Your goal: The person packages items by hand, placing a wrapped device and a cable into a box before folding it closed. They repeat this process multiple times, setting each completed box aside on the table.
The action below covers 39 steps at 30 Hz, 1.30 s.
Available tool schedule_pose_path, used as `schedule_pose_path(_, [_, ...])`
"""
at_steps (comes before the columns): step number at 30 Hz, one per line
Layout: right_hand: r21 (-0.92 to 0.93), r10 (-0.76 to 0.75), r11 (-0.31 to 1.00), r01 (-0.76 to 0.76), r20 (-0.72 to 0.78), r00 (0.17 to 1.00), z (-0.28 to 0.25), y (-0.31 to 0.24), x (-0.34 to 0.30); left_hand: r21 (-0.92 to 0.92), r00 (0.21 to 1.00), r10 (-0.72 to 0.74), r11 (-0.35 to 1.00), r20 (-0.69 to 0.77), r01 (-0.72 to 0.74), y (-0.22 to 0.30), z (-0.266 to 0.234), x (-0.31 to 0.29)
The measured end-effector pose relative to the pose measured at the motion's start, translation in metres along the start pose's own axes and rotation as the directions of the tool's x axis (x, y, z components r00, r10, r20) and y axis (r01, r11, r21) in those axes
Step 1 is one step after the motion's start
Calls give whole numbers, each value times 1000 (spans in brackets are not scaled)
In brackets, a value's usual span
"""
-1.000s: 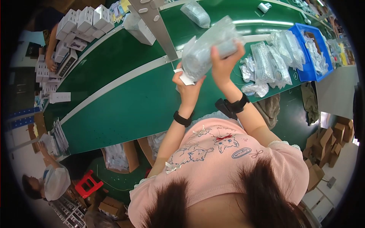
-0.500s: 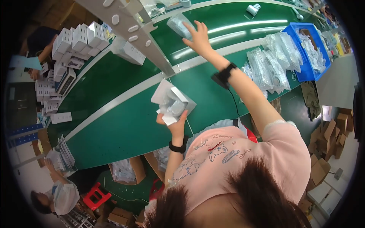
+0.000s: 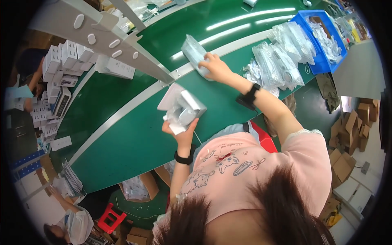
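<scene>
table (image 3: 126,151): green | belt (image 3: 163,49): deeper green (with white streaks of glare) | box (image 3: 192,103): white | bag (image 3: 193,50): clear, pale bluish-grey | shirt (image 3: 265,179): pink, printed with dark outline drawings and a red bow | wristband (image 3: 183,159): black | crate (image 3: 340,51): blue | stool (image 3: 111,219): red | post (image 3: 96,34): grey, dotted with pale oval slots | cartons (image 3: 344,168): brown

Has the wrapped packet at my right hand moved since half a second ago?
Yes, the wrapped packet has moved toward you: it lay beyond the pale rail, and now, under your right hand, reaches across it.
</scene>
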State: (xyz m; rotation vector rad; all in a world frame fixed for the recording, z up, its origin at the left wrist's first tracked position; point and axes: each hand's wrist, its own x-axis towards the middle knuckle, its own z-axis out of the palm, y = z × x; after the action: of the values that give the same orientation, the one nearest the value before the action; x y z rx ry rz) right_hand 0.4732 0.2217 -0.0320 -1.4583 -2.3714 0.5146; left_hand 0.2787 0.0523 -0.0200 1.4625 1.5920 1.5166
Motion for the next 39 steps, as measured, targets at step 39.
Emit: schedule_pose_path(39, [-31, -397, 903, 428, 317, 861, -122, -83, -34, 28, 939, 207, 974, 274, -223, 58, 5, 45])
